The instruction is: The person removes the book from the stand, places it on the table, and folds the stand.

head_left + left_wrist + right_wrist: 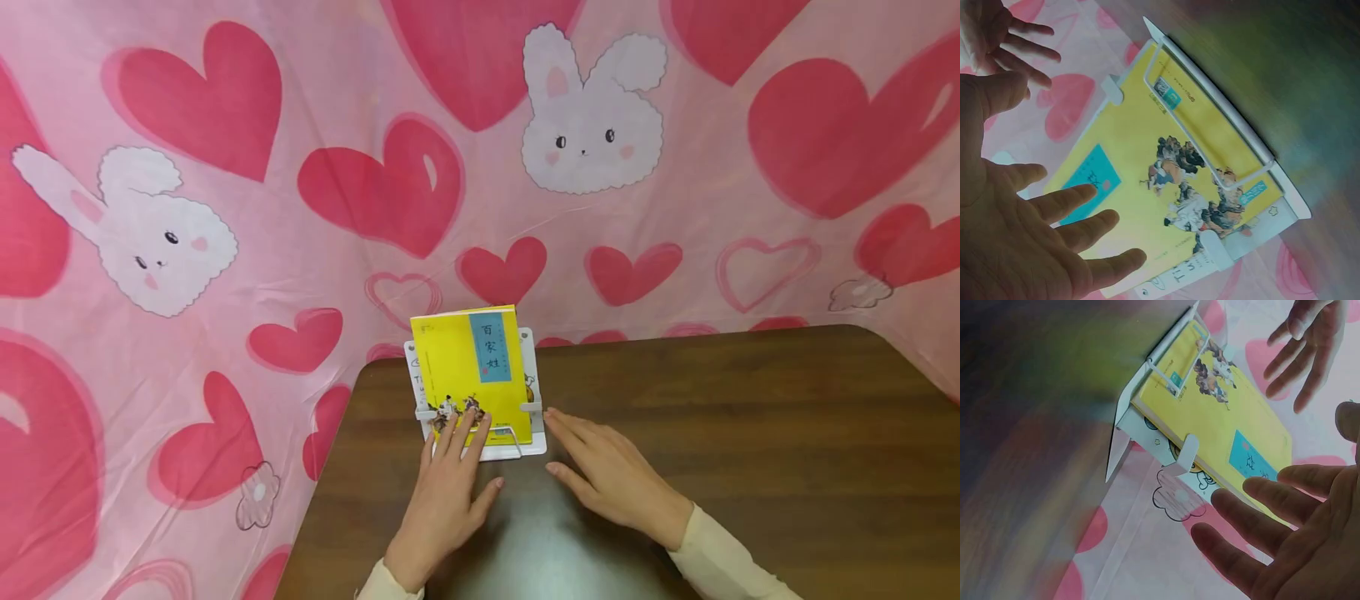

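A yellow book [453, 358] with a blue title panel and painted figures leans upright on a white book stand [532, 354]. The stand's side clips [1216, 251] reach over the book's edges, and a white wire loop [1180, 127] crosses its lower front. My left hand [442, 496] is in front of the book's lower part, fingers straight and spread, overlapping it in the head view. Just right of the stand is my right hand [618, 475], fingers straight and pointing toward the stand's side. Both wrist views show the palms facing the book with nothing held.
The stand is on a dark brown wooden table [750, 442], near its far left part. Behind the table hangs a pink cloth [337, 250] printed with red hearts and white rabbits, which also falls along the table's left side.
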`<state>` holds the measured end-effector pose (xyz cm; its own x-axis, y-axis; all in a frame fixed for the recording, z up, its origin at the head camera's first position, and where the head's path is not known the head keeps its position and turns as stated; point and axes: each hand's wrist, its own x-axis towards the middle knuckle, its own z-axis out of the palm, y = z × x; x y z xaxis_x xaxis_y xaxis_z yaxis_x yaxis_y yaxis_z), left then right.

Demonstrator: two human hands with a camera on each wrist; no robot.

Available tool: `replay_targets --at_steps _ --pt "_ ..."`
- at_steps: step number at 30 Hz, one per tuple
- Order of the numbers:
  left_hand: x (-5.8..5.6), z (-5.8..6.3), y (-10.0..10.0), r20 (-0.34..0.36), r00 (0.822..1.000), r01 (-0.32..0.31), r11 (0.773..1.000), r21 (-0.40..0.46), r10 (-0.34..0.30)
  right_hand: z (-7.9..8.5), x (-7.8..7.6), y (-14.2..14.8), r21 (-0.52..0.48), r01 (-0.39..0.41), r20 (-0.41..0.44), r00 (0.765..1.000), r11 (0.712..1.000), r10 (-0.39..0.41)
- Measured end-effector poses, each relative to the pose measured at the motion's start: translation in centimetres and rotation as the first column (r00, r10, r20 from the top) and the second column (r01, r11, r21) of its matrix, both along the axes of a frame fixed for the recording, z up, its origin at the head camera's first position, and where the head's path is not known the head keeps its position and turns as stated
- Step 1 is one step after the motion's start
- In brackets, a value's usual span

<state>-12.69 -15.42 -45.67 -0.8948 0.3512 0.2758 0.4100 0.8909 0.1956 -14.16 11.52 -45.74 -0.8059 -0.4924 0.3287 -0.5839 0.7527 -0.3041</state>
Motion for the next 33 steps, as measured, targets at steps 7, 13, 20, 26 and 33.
replay_targets --at_steps 7,13,20,26,33 --pt "-0.4 -0.4 -1.0 -0.031 0.999 0.012 0.996 0.091 -0.010 -0.1 -0.5 -0.7 -0.010 -0.003 -0.042 0.999 1.000 0.003" --pt "-1.2 -0.1 -1.9 -0.004 0.999 -0.047 0.981 0.190 0.049 0.0 -1.5 -1.3 -0.049 0.014 -0.050 0.999 0.999 -0.016" --pt "-2.1 0.2 -2.8 0.006 0.997 -0.073 0.957 0.282 0.075 0.0 -2.3 -2.2 -0.104 0.033 -0.042 0.998 0.994 -0.038" --pt "-2.8 -0.4 -3.4 0.061 0.993 -0.115 0.899 0.423 0.099 0.0 -3.0 -2.9 -0.155 0.041 -0.025 0.999 0.987 -0.045" --pt "-3.8 -0.6 -4.2 0.023 0.989 -0.136 0.857 0.497 0.144 0.1 -3.9 -3.7 -0.193 0.059 -0.002 0.998 0.979 -0.060"
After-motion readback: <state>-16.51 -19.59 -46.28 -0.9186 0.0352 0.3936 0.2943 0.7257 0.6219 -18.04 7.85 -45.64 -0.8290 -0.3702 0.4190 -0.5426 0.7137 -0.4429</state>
